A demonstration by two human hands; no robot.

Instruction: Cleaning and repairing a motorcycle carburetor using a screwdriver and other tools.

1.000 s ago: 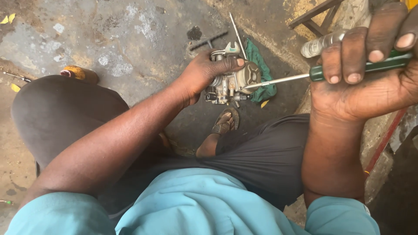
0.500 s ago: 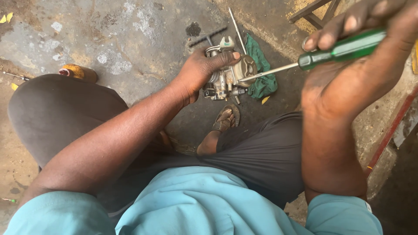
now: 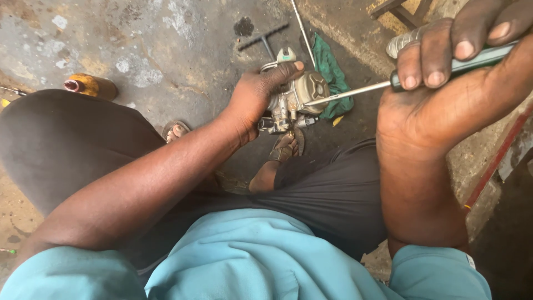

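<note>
My left hand (image 3: 256,94) grips a small metal carburettor (image 3: 297,100), held above my feet. In my right hand (image 3: 444,83) is a screwdriver (image 3: 444,69) with a dark green handle. Its steel shaft runs left and its tip rests against the carburettor's round side. I sit low, wearing dark trousers and a light blue shirt.
On the stained concrete floor lie a green rag (image 3: 331,75) just past the carburettor, a T-shaped wrench (image 3: 265,38) and a thin metal rod (image 3: 301,22). A yellow bottle (image 3: 91,86) lies at the left. My sandalled feet (image 3: 286,147) are below the carburettor. A red bar (image 3: 497,161) runs along the right.
My right hand has turned on the screwdriver handle and shifted its grip. The view has swung slightly, and the carburettor stays in my left hand.
</note>
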